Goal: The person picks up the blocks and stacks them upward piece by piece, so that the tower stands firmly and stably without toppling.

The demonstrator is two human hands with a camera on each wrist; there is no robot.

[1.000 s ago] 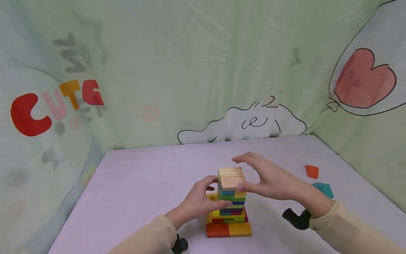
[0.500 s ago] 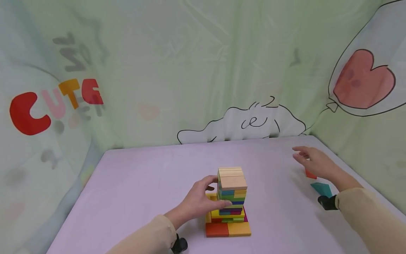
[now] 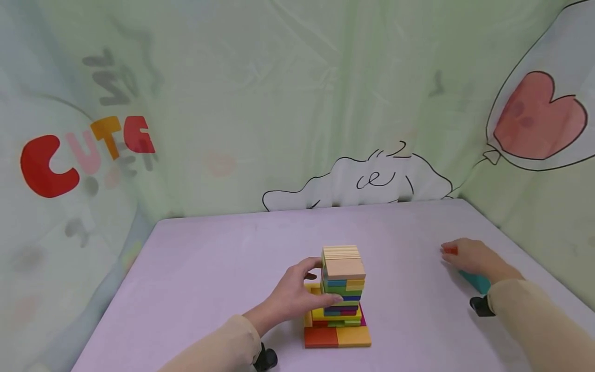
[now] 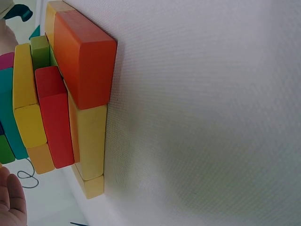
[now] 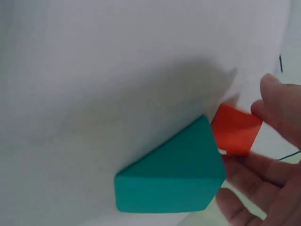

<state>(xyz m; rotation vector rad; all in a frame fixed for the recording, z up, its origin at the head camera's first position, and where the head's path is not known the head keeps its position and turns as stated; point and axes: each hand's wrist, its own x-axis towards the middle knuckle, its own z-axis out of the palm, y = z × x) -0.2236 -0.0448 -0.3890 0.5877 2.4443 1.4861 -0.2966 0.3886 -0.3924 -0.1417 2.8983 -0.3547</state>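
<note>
Wood: stacked tower of coloured blocks (image 3: 341,292) stands mid-table on the lilac table (image 3: 209,268), pale bare-wood block on top, red and orange blocks at the base.
Left hand: left hand (image 3: 297,294) is on the tower's left side, thumb and fingers curled against the middle layers, gripping them.
Right hand: right hand (image 3: 469,258) is down at the table's right edge, well apart from the tower, over two loose blocks.
Orange block: orange block (image 5: 236,129) sits at the right hand's fingertips; the thumb tip touches its far edge and fingers lie under its near side, a pinch around it.
Teal block: teal block (image 5: 171,174) lies on the table just beside the orange one, corner to corner; fingers are next to it, contact unclear.
Head view only: whole tower height, both sleeves, the printed green backdrop (image 3: 279,103); orange block is only a sliver at (image 3: 450,250), teal mostly hidden by the hand (image 3: 476,281).
Left wrist view only: base layers close up, the red block (image 4: 84,61) and yellow ones flat on the cloth, upper layers offset from the base; just a fingertip (image 4: 11,202) shows.
Right wrist view only: the wedge shape of the teal block and the finger placement on the orange one.
</note>
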